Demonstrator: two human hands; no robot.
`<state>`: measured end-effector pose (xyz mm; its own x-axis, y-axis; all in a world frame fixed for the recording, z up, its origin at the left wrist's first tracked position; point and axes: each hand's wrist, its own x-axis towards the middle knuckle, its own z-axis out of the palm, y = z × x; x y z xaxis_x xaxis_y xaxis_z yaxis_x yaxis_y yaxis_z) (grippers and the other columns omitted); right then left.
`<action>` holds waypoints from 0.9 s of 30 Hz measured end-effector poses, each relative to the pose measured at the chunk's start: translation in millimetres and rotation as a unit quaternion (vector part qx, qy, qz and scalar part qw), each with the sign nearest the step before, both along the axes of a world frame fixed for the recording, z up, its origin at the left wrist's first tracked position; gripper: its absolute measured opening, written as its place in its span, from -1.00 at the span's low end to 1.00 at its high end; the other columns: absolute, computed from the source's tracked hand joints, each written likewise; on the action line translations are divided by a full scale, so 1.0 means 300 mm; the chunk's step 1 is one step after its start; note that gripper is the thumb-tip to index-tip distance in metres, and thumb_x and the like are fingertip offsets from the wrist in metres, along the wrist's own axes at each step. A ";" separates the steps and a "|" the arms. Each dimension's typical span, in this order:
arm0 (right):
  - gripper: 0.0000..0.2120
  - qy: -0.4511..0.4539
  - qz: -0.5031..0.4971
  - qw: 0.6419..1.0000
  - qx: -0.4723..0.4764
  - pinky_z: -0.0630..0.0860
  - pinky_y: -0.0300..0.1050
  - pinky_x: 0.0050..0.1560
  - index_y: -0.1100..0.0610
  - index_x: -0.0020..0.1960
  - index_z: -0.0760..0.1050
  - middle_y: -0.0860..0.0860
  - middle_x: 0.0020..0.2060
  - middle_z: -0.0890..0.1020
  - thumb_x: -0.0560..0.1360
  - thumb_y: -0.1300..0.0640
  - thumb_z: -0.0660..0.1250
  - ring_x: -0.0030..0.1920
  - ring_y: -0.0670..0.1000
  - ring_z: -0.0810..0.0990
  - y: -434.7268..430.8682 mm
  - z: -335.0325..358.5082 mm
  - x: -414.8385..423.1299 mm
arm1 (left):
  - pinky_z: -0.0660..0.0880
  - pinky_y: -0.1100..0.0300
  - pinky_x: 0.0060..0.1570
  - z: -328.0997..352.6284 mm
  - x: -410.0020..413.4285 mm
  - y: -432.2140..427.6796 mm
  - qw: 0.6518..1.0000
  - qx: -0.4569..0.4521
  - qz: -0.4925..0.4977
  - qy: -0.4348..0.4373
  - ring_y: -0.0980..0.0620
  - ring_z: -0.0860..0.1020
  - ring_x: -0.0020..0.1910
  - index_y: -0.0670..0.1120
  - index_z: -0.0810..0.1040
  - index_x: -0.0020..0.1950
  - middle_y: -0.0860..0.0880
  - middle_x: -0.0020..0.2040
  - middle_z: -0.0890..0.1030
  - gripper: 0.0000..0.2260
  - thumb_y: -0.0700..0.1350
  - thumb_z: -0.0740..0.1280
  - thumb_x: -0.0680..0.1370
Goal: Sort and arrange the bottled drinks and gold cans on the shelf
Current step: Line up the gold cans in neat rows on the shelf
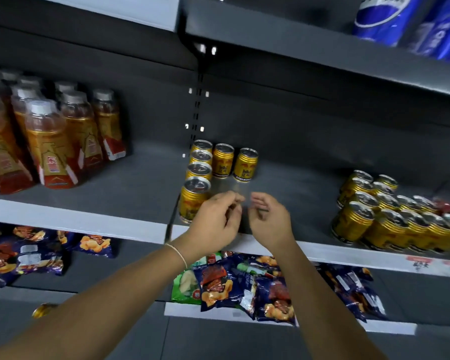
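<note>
Grey shelving (130,183) is being faced, its middle shelf carrying the drinks. Bottled drinks (50,136) are being kept upright, caps up, toward the shelf's left end. Gold cans (213,165) are being stood upright, long axes vertical, at mid-shelf in a column running back from the front edge; more cans (390,216) are being crowded toward the right end. Both the left hand (216,219) and right hand (269,219) are being held loosely curled and empty above the front edge.

Scene is dimly, evenly lit from above; dark shelf (146,178) backs are left murky. Motion blur is seen on both hands and the blue packs (411,19). Edges are bent by wide-angle distortion; can tops (198,183) show glare.
</note>
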<state>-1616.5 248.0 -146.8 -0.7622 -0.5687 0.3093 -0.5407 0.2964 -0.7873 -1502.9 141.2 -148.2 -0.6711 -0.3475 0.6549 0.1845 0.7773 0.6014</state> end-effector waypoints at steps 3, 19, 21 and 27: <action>-0.68 0.108 -0.056 0.990 0.068 0.50 -0.08 0.23 0.20 0.28 0.55 0.12 0.09 0.65 0.53 0.24 0.34 0.10 0.09 0.62 0.138 0.047 -0.098 | 0.50 0.15 0.13 0.000 -0.125 0.064 0.999 0.017 0.013 -0.042 -0.02 0.59 0.07 -0.17 0.56 0.21 -0.09 0.08 0.63 -0.76 -0.25 0.30 0.55; -0.63 0.179 -0.157 0.922 0.305 0.54 0.04 0.13 0.05 0.27 0.45 0.11 0.18 0.52 0.54 -0.09 0.30 0.13 0.13 0.50 0.522 0.155 -0.482 | 0.47 0.07 0.05 0.006 -0.581 0.420 0.981 -0.039 -0.034 -0.185 -0.18 0.55 0.07 -0.19 0.56 0.18 -0.19 0.08 0.61 -0.72 -0.22 0.33 0.48; -0.59 0.176 -0.147 0.933 0.276 0.54 0.02 0.15 0.05 0.30 0.44 0.09 0.21 0.51 0.52 -0.08 0.35 0.17 0.13 0.49 0.530 0.145 -0.495 | 0.47 0.13 0.07 0.004 -0.600 0.433 0.978 -0.038 -0.044 -0.198 -0.14 0.55 0.10 -0.14 0.55 0.23 -0.16 0.11 0.62 -0.67 -0.21 0.36 0.46; -0.52 0.095 -0.031 0.988 0.117 0.52 -0.21 0.02 -0.01 0.28 0.50 -0.14 0.06 0.59 0.39 0.14 0.51 0.05 -0.10 0.54 0.519 0.144 -0.520 | 0.41 0.35 0.16 0.028 -0.611 0.398 0.958 0.061 -0.113 -0.257 0.06 0.52 0.22 0.00 0.36 0.44 0.01 0.27 0.55 -0.36 -0.18 0.50 0.40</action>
